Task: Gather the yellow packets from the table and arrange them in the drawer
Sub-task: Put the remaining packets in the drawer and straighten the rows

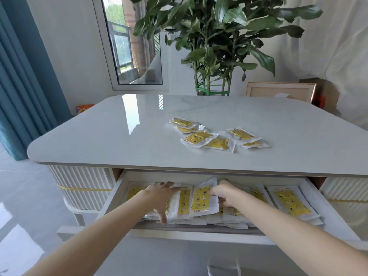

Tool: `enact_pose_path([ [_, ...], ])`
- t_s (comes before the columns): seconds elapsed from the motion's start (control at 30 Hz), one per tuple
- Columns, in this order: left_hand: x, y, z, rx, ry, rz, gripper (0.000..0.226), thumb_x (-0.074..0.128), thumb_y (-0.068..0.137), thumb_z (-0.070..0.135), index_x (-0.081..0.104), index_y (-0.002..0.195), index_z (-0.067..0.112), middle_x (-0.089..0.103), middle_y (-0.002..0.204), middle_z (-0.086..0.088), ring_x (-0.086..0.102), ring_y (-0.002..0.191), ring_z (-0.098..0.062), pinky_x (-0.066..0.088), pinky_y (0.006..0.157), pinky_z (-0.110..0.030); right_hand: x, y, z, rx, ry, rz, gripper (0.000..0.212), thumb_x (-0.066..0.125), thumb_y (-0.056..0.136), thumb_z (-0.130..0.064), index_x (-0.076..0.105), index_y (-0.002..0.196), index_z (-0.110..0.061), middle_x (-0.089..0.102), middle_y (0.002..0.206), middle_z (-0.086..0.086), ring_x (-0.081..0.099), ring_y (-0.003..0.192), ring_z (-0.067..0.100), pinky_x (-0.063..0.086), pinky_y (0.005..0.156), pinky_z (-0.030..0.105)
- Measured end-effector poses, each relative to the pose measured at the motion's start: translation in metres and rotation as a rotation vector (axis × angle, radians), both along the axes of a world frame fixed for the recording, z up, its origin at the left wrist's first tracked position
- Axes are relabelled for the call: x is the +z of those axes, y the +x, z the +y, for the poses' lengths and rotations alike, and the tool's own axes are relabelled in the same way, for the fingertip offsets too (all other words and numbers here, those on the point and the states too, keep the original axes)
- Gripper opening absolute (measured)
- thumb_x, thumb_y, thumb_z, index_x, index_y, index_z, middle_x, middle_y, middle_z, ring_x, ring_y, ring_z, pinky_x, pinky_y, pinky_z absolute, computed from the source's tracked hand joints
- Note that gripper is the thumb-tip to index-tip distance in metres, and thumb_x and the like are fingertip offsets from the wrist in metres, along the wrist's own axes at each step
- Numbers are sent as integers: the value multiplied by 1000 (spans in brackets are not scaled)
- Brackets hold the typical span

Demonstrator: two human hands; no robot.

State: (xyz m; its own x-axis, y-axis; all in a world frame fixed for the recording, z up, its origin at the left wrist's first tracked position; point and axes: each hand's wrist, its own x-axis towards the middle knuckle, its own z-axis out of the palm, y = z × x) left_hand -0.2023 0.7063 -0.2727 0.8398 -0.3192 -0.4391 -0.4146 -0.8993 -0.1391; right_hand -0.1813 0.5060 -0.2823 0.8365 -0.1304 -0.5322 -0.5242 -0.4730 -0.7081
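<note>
At the far left hangs a blue curtain (pixel 23 86), with a window (pixel 131 46) beside it. A glossy pale table (pixel 99 140) fills the middle. Under its front edge a white drawer (pixel 111 198) stands pulled out toward the person. The drawer is packed from its left wall to its right with yellow packets (pixel 184 202). These are flat, clear-edged sachets printed in yellow, lying overlapped in a thick layer, several deep along the front.

In the drawer's left part the left hand (pixel 159 198) lies on top of this layer. Its fingers are straight and spread, and it presses the sachets flat and grasps none. Just right of it the held packet (pixel 203 198) stands tilted up out of the pile, its printed face toward the camera. The right hand (pixel 225 194) pinches this one at its right edge, thumb on the yellow face and the other fingers curled behind. It sits between the two hands, just beside the left fingertips.

Farther right in the drawer more sachets lie flat, with an end packet (pixel 290 202) angled toward the right wall. On the tabletop, right of centre and well apart from both hands, a loose cluster (pixel 215 136) of the same sachets lies overlapping. Behind the table stand a leafy plant (pixel 219 36) and, to its right, a pale picture frame (pixel 278 91).
</note>
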Motion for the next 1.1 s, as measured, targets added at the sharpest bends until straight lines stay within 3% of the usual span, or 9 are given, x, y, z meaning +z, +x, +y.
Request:
enact_pose_path([
  [0.1, -2, 1, -7, -9, -10, 33, 120, 81, 67, 39, -2, 152, 27, 3, 160, -2, 15, 146, -27, 32, 112, -48, -2, 2, -3, 89, -169, -88, 41, 70, 82, -8, 53, 119, -4, 61, 116, 11, 62, 104, 24, 53, 92, 36],
  [0.27, -6, 4, -11, -37, -33, 60, 119, 80, 69, 40, -3, 152, 24, -2, 160, -1, 7, 147, -25, 27, 115, -48, 7, -8, -12, 335, -575, -251, 50, 77, 77, -23, 54, 117, -5, 59, 101, 6, 59, 81, 18, 46, 56, 24],
  [0.37, -9, 8, -14, -37, -16, 59, 120, 80, 68, 41, -3, 152, 25, 2, 160, -1, 12, 146, -26, 33, 111, -49, 6, -12, -17, 443, -673, -357, 73, 79, 74, -25, 44, 135, -6, 51, 130, 13, 58, 110, 26, 50, 78, 29],
  [0.47, -10, 9, -16, -39, -10, 67, 120, 80, 68, 41, -4, 152, 26, 1, 160, -2, 13, 146, -27, 33, 111, -49, 4, -15, -15, 637, -607, -343, 75, 82, 70, -32, 48, 135, -20, 35, 145, 12, 38, 132, 31, 41, 104, 37],
  [0.57, -13, 10, -16, -40, 6, 62, 120, 80, 68, 42, -5, 152, 25, -1, 160, -3, 12, 146, -28, 31, 112, -50, 0, -20, -10, 875, -644, -290, 83, 84, 67, -33, 45, 140, -25, 37, 139, 6, 38, 129, 29, 40, 105, 43],
  [0.7, -14, 7, -15, -41, 14, 58, 120, 79, 69, 42, -7, 151, 25, -2, 160, -4, 13, 147, -29, 29, 113, -50, -2, -24, -6, 944, -692, -289, 91, 84, 70, -23, 35, 146, -20, 35, 145, 7, 39, 132, 29, 39, 107, 41],
  [0.87, -2, -5, -12, -3, -123, 29, 107, 75, 75, 40, 2, 152, 26, 10, 160, -2, 18, 146, -23, 29, 114, -46, 13, -33, -12, 934, -638, -348, 65, 76, 79, -24, 47, 138, -21, 45, 140, 5, 48, 124, 25, 44, 101, 39],
  [0.97, 10, -21, -16, 18, -195, -68, 79, 62, 86, 37, 17, 150, 31, 30, 153, 3, 36, 137, -17, 40, 106, -37, 28, -45, -23, 841, -577, -420, 38, 64, 87, -24, 60, 124, -25, 55, 121, 0, 61, 97, 21, 52, 80, 38],
  [1.1, 38, -38, -26, 47, -291, -134, 53, 55, 90, 36, 39, 141, 35, 47, 141, 11, 48, 125, -13, 43, 99, -34, 50, -58, -43, 729, -486, -546, 23, 59, 89, -23, 68, 110, -24, 64, 110, -6, 50, 68, 1, 42, 60, 22],
])
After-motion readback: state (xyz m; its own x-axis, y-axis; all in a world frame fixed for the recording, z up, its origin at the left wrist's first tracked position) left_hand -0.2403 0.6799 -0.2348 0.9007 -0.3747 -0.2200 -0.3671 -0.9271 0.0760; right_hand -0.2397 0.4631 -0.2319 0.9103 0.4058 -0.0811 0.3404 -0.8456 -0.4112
